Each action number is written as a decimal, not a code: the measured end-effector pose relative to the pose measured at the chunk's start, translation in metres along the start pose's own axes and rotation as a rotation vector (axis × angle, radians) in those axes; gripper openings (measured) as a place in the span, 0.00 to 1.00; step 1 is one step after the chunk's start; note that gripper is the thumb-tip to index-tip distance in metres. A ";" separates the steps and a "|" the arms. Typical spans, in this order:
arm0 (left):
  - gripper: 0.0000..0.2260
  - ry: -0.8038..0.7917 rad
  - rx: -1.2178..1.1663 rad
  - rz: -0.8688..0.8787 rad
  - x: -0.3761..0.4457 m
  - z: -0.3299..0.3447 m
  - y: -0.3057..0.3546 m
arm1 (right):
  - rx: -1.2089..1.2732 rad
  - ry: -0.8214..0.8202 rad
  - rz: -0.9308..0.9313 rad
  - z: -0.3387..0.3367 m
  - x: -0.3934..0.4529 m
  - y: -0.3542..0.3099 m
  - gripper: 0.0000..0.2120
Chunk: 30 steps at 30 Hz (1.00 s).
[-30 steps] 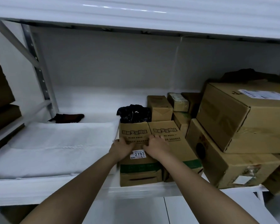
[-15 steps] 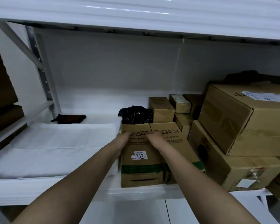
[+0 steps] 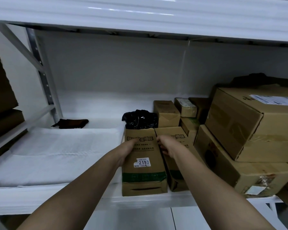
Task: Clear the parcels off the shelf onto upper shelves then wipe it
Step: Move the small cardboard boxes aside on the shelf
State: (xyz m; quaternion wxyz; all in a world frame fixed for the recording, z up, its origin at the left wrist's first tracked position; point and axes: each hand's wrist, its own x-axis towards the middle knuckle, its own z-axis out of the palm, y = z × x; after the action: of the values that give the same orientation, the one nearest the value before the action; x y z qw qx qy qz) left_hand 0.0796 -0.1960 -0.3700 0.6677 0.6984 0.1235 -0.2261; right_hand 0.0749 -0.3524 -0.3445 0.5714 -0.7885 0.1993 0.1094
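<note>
Cardboard carton with the 2193 sticker [image 3: 144,161] lies lengthwise at the front edge of the shelf [image 3: 140,200], touching a matching carton [image 3: 175,156] on its right. The left hand [image 3: 129,149] grips its left side near the far end; the right hand [image 3: 167,145] has its fingers curled into the seam between the two cartons, so both hands clamp the one box. It looks stiff, its front end slightly crushed, probably light enough to lift; holding both long sides near the middle should keep it level. Behind it sits a black plastic bag [image 3: 140,119], then small boxes [image 3: 166,113]; large stacked cartons [image 3: 249,123] fill the right. A dark cloth [image 3: 71,123] lies well apart to the left.
</note>
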 end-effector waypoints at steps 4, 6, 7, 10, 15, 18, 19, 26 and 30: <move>0.14 -0.018 -0.003 -0.025 0.001 -0.001 0.000 | -0.179 -0.024 -0.035 0.004 -0.002 -0.007 0.07; 0.14 -0.016 -0.001 -0.038 0.000 0.001 0.001 | -0.238 -0.027 -0.046 0.004 -0.002 -0.009 0.07; 0.14 -0.015 0.001 -0.042 0.000 0.002 0.001 | -0.266 -0.027 -0.051 0.004 -0.002 -0.010 0.07; 0.15 -0.013 0.019 -0.053 0.002 0.004 0.001 | -0.370 -0.026 -0.069 0.006 -0.002 -0.013 0.08; 0.14 -0.028 0.037 -0.062 0.000 0.003 0.006 | -0.489 -0.068 -0.091 0.015 0.000 -0.016 0.11; 0.12 -0.052 0.046 -0.071 -0.005 0.005 0.010 | -0.492 -0.105 -0.079 0.016 -0.003 -0.017 0.11; 0.13 -0.052 0.055 -0.078 -0.007 0.005 0.011 | -0.479 -0.108 -0.068 0.016 -0.003 -0.017 0.10; 0.15 -0.012 0.055 -0.130 -0.009 0.001 0.021 | -0.307 -0.083 0.016 0.007 -0.003 -0.016 0.07; 0.20 -0.012 0.087 -0.126 -0.015 0.004 0.028 | -0.217 -0.038 0.058 0.000 -0.006 -0.013 0.08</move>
State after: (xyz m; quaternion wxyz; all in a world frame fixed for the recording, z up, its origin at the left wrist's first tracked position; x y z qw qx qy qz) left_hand 0.0793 -0.2004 -0.3388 0.6220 0.7162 0.1531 -0.2769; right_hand 0.0752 -0.3480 -0.3305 0.4832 -0.8373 0.1982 0.1617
